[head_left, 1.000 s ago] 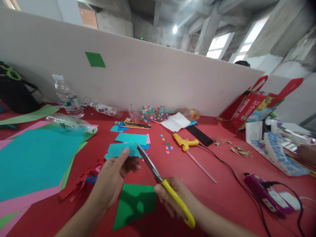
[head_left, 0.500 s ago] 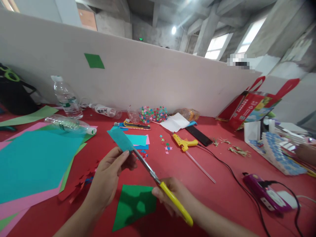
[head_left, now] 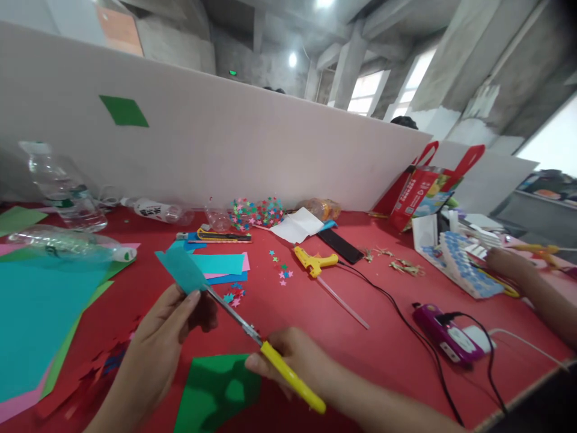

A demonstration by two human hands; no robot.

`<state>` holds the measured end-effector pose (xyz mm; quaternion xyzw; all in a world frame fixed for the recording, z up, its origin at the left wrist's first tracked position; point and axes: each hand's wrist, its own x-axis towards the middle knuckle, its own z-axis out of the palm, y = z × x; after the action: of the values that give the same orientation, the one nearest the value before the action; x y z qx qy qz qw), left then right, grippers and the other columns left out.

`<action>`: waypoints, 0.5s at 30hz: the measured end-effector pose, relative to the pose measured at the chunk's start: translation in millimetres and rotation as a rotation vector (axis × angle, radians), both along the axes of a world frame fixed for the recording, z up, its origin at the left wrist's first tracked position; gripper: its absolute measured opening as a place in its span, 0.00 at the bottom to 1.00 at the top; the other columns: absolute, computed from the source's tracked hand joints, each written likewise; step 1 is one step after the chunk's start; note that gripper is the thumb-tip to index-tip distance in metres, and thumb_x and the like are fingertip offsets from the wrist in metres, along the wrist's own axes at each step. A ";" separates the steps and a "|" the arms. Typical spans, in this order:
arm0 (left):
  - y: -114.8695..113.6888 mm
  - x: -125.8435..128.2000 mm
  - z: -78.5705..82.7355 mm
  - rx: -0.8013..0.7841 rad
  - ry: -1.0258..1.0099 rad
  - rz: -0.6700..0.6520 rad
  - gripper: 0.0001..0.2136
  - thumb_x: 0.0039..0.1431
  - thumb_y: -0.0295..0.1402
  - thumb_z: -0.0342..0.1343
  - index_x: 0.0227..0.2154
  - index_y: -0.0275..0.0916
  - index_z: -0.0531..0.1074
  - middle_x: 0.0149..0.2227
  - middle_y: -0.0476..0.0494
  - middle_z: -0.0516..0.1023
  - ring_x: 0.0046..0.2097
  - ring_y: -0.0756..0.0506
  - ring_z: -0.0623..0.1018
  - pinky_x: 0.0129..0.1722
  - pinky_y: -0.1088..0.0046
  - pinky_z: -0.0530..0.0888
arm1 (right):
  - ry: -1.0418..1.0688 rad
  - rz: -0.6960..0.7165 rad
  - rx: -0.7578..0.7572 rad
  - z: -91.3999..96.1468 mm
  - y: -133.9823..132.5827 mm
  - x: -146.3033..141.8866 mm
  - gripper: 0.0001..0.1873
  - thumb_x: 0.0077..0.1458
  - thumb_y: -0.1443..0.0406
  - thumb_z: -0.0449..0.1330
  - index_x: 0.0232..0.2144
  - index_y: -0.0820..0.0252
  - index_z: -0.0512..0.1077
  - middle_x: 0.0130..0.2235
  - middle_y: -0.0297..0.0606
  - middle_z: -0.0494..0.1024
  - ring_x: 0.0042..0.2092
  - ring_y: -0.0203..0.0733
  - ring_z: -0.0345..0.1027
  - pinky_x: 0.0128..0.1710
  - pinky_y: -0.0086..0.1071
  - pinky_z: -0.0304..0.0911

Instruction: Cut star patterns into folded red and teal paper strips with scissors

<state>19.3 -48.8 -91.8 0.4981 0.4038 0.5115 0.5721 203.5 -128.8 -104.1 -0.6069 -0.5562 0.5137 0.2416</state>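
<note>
My left hand [head_left: 164,334] pinches a teal piece of paper [head_left: 184,270] between thumb and fingers, tilted up above the table. My right hand [head_left: 293,358] is closed round the yellow handle of a pair of scissors [head_left: 286,376]. The metal blades point up and left, their tips at the paper's lower right edge, near my left thumb. Beneath the hands a green sheet [head_left: 220,388] lies flat, with shadows across it. Behind the blades are a light-blue paper strip [head_left: 220,264] and small star confetti [head_left: 234,294].
A yellow glue gun [head_left: 314,261] with its cord lies right of centre, by a black phone-like slab [head_left: 340,245]. A purple power strip [head_left: 448,334] sits at right. Stacked coloured sheets [head_left: 40,325] and plastic bottles [head_left: 67,192] are at left. Another person's arm [head_left: 536,288] reaches in at right.
The view has swung to the right, so everything on the table sits further left. Both hands keep their hold on the paper and scissors. More of the other person's arm shows.
</note>
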 end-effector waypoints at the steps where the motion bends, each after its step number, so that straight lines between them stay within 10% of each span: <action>1: 0.7 -0.2 -1.4 0.003 0.010 0.005 0.07 0.53 0.40 0.59 0.28 0.43 0.71 0.24 0.54 0.74 0.28 0.49 0.71 0.28 0.75 0.70 | -0.016 0.003 0.002 0.5 -0.1 0.9 0.24 0.52 0.48 0.60 0.18 0.60 0.62 0.14 0.27 0.62 0.17 0.29 0.54 0.16 0.25 0.40; 15: -6.3 4.2 9.0 0.028 0.092 0.050 0.06 0.55 0.36 0.57 0.25 0.42 0.69 0.23 0.54 0.72 0.28 0.49 0.70 0.31 0.75 0.69 | -0.041 -0.002 -0.029 -1.6 1.1 7.7 0.30 0.44 0.40 0.61 0.18 0.59 0.59 0.17 0.25 0.52 0.20 0.29 0.43 0.17 0.25 0.41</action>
<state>23.5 -55.2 -82.8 0.5188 0.4347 0.5079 0.5328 211.2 -127.7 -105.7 -0.6212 -0.5529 0.5090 0.2220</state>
